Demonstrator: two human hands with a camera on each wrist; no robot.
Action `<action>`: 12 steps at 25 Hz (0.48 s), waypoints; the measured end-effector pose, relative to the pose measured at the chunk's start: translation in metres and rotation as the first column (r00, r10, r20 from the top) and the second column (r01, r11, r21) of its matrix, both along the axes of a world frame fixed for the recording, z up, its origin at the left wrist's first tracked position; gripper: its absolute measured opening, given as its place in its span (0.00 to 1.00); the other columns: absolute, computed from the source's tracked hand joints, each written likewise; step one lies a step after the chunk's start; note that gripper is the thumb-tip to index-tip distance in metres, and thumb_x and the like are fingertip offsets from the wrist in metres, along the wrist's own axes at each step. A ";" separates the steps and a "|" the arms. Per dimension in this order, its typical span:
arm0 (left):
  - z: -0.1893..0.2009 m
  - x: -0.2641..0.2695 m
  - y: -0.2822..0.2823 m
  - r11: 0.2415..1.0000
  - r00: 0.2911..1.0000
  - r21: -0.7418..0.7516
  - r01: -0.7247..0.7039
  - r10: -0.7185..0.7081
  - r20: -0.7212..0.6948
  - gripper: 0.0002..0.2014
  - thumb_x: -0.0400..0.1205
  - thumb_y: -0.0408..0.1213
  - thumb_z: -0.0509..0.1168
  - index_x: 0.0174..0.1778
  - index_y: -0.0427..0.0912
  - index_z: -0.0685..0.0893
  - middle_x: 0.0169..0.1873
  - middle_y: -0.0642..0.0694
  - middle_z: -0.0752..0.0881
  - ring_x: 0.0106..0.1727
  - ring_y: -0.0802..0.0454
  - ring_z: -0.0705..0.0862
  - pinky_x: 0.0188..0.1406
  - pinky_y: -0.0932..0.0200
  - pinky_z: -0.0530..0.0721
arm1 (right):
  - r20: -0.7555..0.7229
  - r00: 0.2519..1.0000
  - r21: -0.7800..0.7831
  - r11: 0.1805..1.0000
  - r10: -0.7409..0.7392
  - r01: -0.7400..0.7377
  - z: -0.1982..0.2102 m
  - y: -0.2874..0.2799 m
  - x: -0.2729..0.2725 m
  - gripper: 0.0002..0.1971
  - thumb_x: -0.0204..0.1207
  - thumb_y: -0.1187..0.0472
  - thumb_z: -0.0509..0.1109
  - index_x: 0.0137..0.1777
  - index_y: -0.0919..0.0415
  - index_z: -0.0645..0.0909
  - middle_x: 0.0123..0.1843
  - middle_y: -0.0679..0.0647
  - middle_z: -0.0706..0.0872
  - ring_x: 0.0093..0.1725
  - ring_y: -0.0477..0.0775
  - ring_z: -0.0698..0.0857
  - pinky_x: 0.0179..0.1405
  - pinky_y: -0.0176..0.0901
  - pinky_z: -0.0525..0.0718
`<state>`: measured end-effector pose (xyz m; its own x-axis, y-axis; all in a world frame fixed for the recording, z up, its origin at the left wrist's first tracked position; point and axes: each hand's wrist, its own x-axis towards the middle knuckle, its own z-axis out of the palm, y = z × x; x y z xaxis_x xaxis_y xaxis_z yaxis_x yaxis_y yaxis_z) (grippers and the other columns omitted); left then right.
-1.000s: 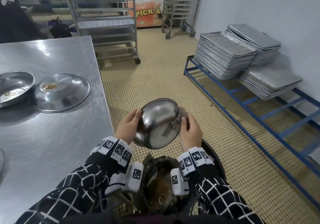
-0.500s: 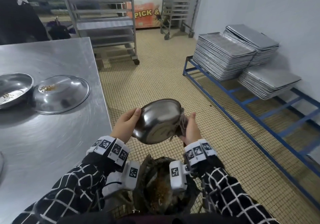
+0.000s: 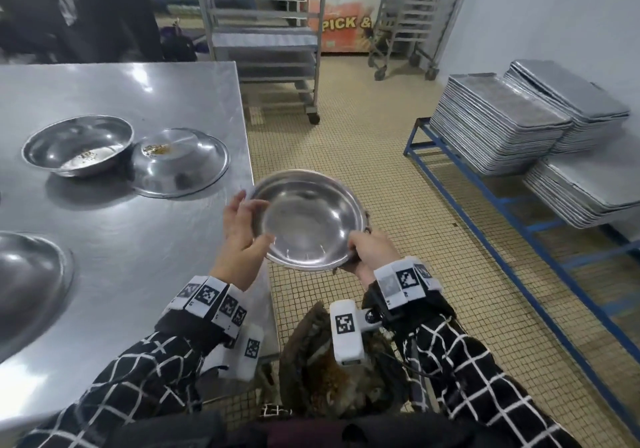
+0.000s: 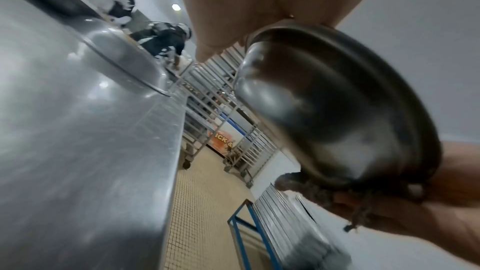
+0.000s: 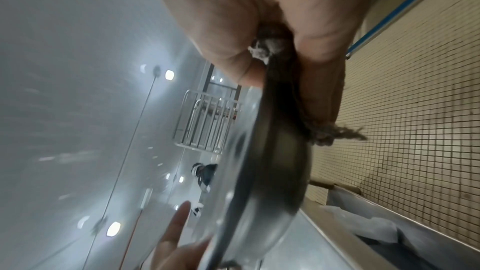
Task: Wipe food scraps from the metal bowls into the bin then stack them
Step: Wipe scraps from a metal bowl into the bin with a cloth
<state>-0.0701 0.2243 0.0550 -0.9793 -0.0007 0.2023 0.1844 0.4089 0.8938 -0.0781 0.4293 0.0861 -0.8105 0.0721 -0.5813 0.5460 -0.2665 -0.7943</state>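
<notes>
I hold a metal bowl [image 3: 308,219] in both hands, its clean inside turned up, just off the steel table's [image 3: 121,212] right edge. My left hand [image 3: 247,229] grips its left rim, thumb inside. My right hand [image 3: 365,245] grips the near right rim and pinches a brown cloth [image 4: 324,191] against the bowl's underside [image 4: 337,114]; the cloth [image 5: 270,46] also shows between thumb and fingers. The bin [image 3: 332,375] with brown scraps stands below my wrists. On the table are an upright bowl with scraps [image 3: 78,144], an upturned bowl with scraps on top [image 3: 180,162] and another upturned bowl [image 3: 31,285].
A blue floor rack [image 3: 519,226] on the right carries stacks of metal trays [image 3: 498,125]. Wheeled tray racks [image 3: 263,49] stand behind the table. A person [image 3: 104,8] stands at the far left. Tiled floor lies between table and rack.
The bowl was tipped mouth-down over the bin while the right hand wiped it. Now it is turned mouth-up, raised and carried towards the table's edge.
</notes>
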 end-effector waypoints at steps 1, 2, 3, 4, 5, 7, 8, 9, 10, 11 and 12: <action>0.002 0.004 -0.009 0.997 0.998 0.058 -0.055 0.054 0.017 0.26 0.77 0.25 0.61 0.66 0.57 0.68 0.74 0.48 0.61 0.76 0.55 0.59 0.78 0.54 0.57 | -0.014 0.999 0.047 0.999 0.029 -0.028 -0.001 -0.014 -0.002 0.19 0.72 0.78 0.61 0.61 0.62 0.74 0.59 0.64 0.80 0.53 0.63 0.85 0.48 0.57 0.89; 0.004 0.007 -0.020 0.986 0.994 0.131 -0.106 0.103 0.035 0.32 0.77 0.23 0.60 0.72 0.57 0.63 0.73 0.48 0.62 0.75 0.54 0.62 0.77 0.55 0.58 | -0.027 0.998 0.081 0.995 0.063 -0.061 -0.003 -0.029 -0.004 0.17 0.73 0.77 0.61 0.59 0.61 0.74 0.59 0.64 0.81 0.54 0.64 0.85 0.49 0.59 0.89; 0.006 0.010 -0.034 0.968 0.988 0.198 -0.153 0.144 0.056 0.35 0.77 0.20 0.58 0.76 0.53 0.59 0.72 0.48 0.64 0.73 0.53 0.65 0.75 0.56 0.62 | -0.041 0.994 0.100 0.990 0.100 -0.096 -0.002 -0.046 -0.006 0.15 0.74 0.77 0.61 0.57 0.60 0.73 0.58 0.63 0.81 0.54 0.64 0.86 0.49 0.60 0.88; 0.006 0.012 -0.049 0.952 0.980 0.232 -0.198 0.184 0.081 0.35 0.78 0.18 0.56 0.79 0.48 0.57 0.70 0.48 0.67 0.71 0.52 0.68 0.73 0.56 0.65 | -0.054 0.988 0.121 0.983 0.145 -0.137 -0.003 -0.062 -0.007 0.14 0.75 0.76 0.62 0.55 0.58 0.73 0.58 0.63 0.82 0.54 0.64 0.86 0.49 0.61 0.88; 0.006 0.014 -0.063 0.946 0.971 0.224 -0.235 0.216 0.106 0.35 0.77 0.17 0.56 0.79 0.45 0.58 0.68 0.48 0.70 0.69 0.52 0.71 0.71 0.55 0.67 | -0.072 0.979 0.155 0.972 0.190 -0.177 -0.004 -0.074 -0.009 0.14 0.76 0.75 0.62 0.56 0.58 0.72 0.58 0.63 0.83 0.53 0.64 0.87 0.49 0.60 0.89; 0.004 0.021 -0.101 0.942 0.947 0.139 -0.306 0.286 0.144 0.28 0.77 0.19 0.58 0.72 0.46 0.67 0.62 0.48 0.74 0.64 0.50 0.74 0.70 0.49 0.72 | -0.102 0.951 0.245 0.934 0.291 -0.260 -0.004 -0.106 -0.010 0.12 0.78 0.71 0.63 0.58 0.59 0.71 0.57 0.62 0.83 0.51 0.63 0.88 0.47 0.57 0.89; 0.003 0.026 -0.121 0.937 0.933 0.095 -0.335 0.316 0.172 0.24 0.77 0.22 0.60 0.66 0.49 0.70 0.60 0.47 0.76 0.62 0.48 0.76 0.69 0.45 0.74 | -0.118 0.937 0.284 0.916 0.328 -0.284 -0.004 -0.122 -0.009 0.12 0.78 0.70 0.64 0.59 0.59 0.70 0.56 0.61 0.82 0.50 0.62 0.88 0.45 0.56 0.90; 0.002 0.030 -0.140 0.930 0.916 0.065 -0.361 0.341 0.211 0.21 0.77 0.24 0.62 0.61 0.51 0.71 0.56 0.47 0.78 0.59 0.47 0.78 0.66 0.43 0.77 | -0.136 0.924 0.321 0.899 0.356 -0.299 -0.004 -0.138 -0.008 0.12 0.78 0.69 0.63 0.60 0.58 0.70 0.55 0.60 0.82 0.49 0.61 0.88 0.43 0.55 0.90; -0.001 0.035 -0.159 0.924 0.899 0.048 -0.378 0.355 0.257 0.20 0.77 0.27 0.64 0.59 0.52 0.71 0.52 0.47 0.80 0.56 0.45 0.80 0.63 0.42 0.80 | -0.151 0.914 0.354 0.884 0.377 -0.306 -0.005 -0.153 -0.006 0.13 0.78 0.69 0.63 0.61 0.58 0.71 0.53 0.59 0.82 0.48 0.59 0.88 0.41 0.54 0.90; -0.004 0.039 -0.176 0.923 0.886 0.036 -0.383 0.355 0.299 0.19 0.77 0.30 0.65 0.58 0.53 0.71 0.47 0.49 0.81 0.52 0.44 0.81 0.60 0.42 0.81 | -0.170 0.906 0.389 0.871 0.389 -0.301 -0.007 -0.167 -0.004 0.13 0.78 0.69 0.62 0.61 0.57 0.72 0.52 0.58 0.82 0.46 0.57 0.87 0.39 0.51 0.90; -0.007 0.044 -0.190 0.926 0.872 0.016 -0.378 0.351 0.340 0.19 0.76 0.32 0.66 0.58 0.53 0.70 0.44 0.50 0.81 0.49 0.43 0.82 0.57 0.43 0.82 | -0.188 0.898 0.436 0.853 0.398 -0.287 -0.011 -0.179 -0.002 0.13 0.78 0.68 0.62 0.61 0.57 0.73 0.49 0.55 0.82 0.44 0.54 0.86 0.35 0.46 0.89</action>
